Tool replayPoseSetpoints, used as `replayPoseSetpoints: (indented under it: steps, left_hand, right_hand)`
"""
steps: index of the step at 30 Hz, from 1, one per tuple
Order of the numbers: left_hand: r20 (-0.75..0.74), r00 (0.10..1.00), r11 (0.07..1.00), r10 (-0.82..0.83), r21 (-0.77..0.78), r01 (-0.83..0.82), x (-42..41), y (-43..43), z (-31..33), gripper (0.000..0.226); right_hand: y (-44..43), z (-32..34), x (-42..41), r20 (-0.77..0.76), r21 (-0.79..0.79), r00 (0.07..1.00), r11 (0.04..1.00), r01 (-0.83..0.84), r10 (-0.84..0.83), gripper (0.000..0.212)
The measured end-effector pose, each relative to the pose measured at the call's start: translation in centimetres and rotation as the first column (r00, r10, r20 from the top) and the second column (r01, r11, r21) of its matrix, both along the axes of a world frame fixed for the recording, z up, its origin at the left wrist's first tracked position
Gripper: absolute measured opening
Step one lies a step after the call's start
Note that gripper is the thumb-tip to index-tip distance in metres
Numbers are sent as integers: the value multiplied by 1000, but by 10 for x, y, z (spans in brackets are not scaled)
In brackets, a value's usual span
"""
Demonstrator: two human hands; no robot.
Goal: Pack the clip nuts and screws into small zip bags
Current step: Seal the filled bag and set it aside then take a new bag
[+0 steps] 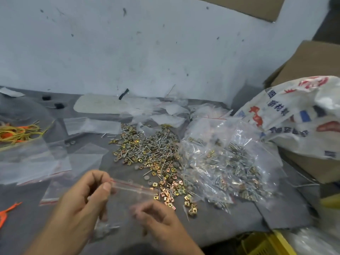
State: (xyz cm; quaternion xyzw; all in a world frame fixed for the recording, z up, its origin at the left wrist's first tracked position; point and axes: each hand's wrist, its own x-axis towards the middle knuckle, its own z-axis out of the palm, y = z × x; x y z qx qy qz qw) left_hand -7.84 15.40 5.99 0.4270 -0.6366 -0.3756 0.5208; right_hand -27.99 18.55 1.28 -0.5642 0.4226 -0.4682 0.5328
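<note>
Much remains: we find brassy clip nuts and steel screws (147,153) heaped loose mid-frame. Left hand (86,196) pinches one clear red-striped zip bag (132,187), lower centre, barely filled; right hand (156,216) blurred, grip unreadable.

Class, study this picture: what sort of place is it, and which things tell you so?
Probably a small packing workshop: a loose pile of clip nuts and screws on the grey table, filled zip bags heaped beside it, cardboard boxes at the right.
</note>
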Motion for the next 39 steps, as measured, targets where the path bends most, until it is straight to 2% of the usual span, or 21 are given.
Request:
replayPoseSetpoints:
  steps: [3,5,8,10,13,16,18,19,21,22,24,26,27,29,32,35,37,39]
  left_hand:
    - [-63,998,999,4,37,-1,-8,-5,-11,2]
    - [-54,999,998,9,68,-5,-11,-6,-21,10]
    - [-86,995,992,51,121,-41,-8,-6,-32,15]
    - [-73,993,987,88,140,-78,-2,-9,-40,23]
    - [9,992,979,122,163,-122,7,-17,-56,30]
    - [86,980,968,181,158,-193,15,-26,-76,30]
    - [172,957,957,233,136,-257,25,-34,-86,28]
    - [226,937,948,265,118,-297,33,-39,-90,29]
    - [336,876,925,345,34,-378,49,-50,-93,33]
    - [407,826,909,391,-29,-416,57,-57,-94,31]
    - [641,643,879,420,-111,-464,70,-73,-96,24]
    - [849,443,869,288,-38,-493,78,-86,-98,40]
    - [883,410,864,231,8,-503,81,-90,-98,41]
    - [870,433,868,237,11,-497,83,-95,-97,29]
    - [848,463,880,258,-9,-475,82,-93,-91,18]
    - [857,495,912,143,80,-403,86,-82,-92,24]
    - [892,452,934,26,140,-329,89,-74,-90,33]
    - [912,409,949,16,115,-293,87,-67,-87,28]
  right_hand:
    - [-4,20,-20,-11,-37,996,995,91,-91,10]
    - [-9,36,-45,-103,-77,975,979,191,-198,11]
    - [-32,60,-97,-230,-99,890,919,382,-394,16]
    - [-60,73,-140,-201,-70,821,844,532,-534,17]
    - [-105,77,-210,-135,40,683,685,727,-718,15]
    - [-118,53,-254,-197,94,585,579,810,-787,21]
    - [-113,42,-245,-252,29,509,519,854,-823,25]
    - [-107,38,-234,-284,-37,461,490,871,-841,22]
    - [-96,32,-208,-309,-156,423,484,861,-852,12]
    - [-93,29,-194,-280,-176,422,478,861,-862,16]
    - [-84,23,-168,-244,-213,473,522,826,-847,19]
    - [-72,21,-137,-278,-294,523,589,753,-806,28]
    - [-62,18,-119,-295,-321,566,638,700,-770,28]
    - [-42,10,-74,-313,-311,689,756,576,-653,34]
    - [-25,-19,-19,-337,-275,814,876,396,-473,43]
    - [-21,-41,26,-363,-247,876,939,240,-319,35]
    - [-26,-48,49,-363,-201,908,969,145,-211,28]
    - [-35,-50,66,-358,-184,926,981,59,-123,18]
